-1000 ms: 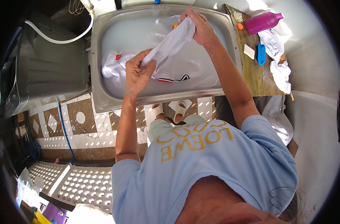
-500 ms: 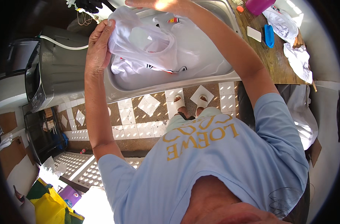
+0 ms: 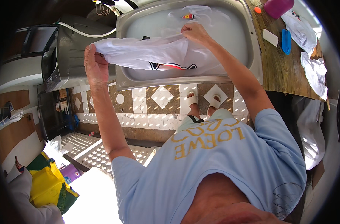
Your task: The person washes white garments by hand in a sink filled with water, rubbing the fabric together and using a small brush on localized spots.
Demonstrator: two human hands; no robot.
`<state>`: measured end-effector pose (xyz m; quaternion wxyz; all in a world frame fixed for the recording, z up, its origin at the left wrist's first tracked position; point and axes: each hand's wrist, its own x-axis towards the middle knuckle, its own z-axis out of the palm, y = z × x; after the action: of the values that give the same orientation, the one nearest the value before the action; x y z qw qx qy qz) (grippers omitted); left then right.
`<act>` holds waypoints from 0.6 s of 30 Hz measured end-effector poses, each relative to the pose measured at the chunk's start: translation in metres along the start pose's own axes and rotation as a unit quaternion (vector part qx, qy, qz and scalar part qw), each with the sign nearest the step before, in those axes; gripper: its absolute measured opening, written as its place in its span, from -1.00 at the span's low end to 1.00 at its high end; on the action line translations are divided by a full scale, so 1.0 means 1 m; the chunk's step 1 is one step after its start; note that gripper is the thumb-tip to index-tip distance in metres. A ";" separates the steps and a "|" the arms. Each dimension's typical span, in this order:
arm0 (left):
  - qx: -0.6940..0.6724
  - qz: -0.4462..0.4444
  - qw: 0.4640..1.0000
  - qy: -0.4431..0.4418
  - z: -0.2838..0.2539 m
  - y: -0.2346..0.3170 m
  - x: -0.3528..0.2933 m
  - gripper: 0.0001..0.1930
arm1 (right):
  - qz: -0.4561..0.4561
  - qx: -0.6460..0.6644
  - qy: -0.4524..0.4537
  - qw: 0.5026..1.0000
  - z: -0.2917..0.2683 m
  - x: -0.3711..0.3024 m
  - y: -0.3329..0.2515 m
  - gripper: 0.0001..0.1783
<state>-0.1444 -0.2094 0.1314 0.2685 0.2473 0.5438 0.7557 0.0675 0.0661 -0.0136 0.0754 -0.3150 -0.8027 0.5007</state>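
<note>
A wet white garment (image 3: pixel 147 50) with black and red trim is stretched sideways over a metal sink (image 3: pixel 188 83). My left hand (image 3: pixel 95 65) pinches its left end beyond the sink's left rim. At the other side my right hand (image 3: pixel 196 33) grips the fabric over the sink, fingers closed. Part of the cloth hangs into the cloudy water (image 3: pixel 222 48). Farther back in the sink, more white cloth with a small red and yellow patch (image 3: pixel 188 16) lies in the water.
On the wooden counter (image 3: pixel 276 74) at right are a blue brush-like piece (image 3: pixel 286 42), a white block (image 3: pixel 270 37), a purple container (image 3: pixel 278 7) and white cloths (image 3: pixel 314 74). A grey machine (image 3: pixel 74 56) with a white hose (image 3: pixel 84 34) stands left of the sink.
The garment went from bunched and raised at the sink's left to stretched out sideways. My right hand came down onto the cloth and now grips it. The view has shifted slightly.
</note>
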 end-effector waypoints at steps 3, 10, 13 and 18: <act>0.001 0.008 1.000 0.021 -0.020 -0.013 -0.010 -0.85 | -0.029 0.072 0.029 0.997 -0.039 -0.033 -0.004 -0.82; -0.022 -0.046 0.993 0.105 -0.032 -0.065 -0.051 -0.92 | -0.044 -0.116 -0.066 0.990 -0.037 -0.065 0.021 -0.67; -0.026 -0.071 0.986 0.146 0.000 -0.066 -0.060 -0.91 | -0.070 -0.156 -0.015 0.985 -0.020 -0.053 0.017 -0.56; -0.022 -0.061 0.988 0.142 -0.021 -0.070 -0.062 -0.89 | -0.127 -0.311 -0.011 0.942 0.016 -0.045 0.013 -0.44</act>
<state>-0.1036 -0.2477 0.0538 0.2398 0.0980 0.5734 0.7773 0.1015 0.0317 -0.0238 0.0278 -0.2127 -0.9525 0.2163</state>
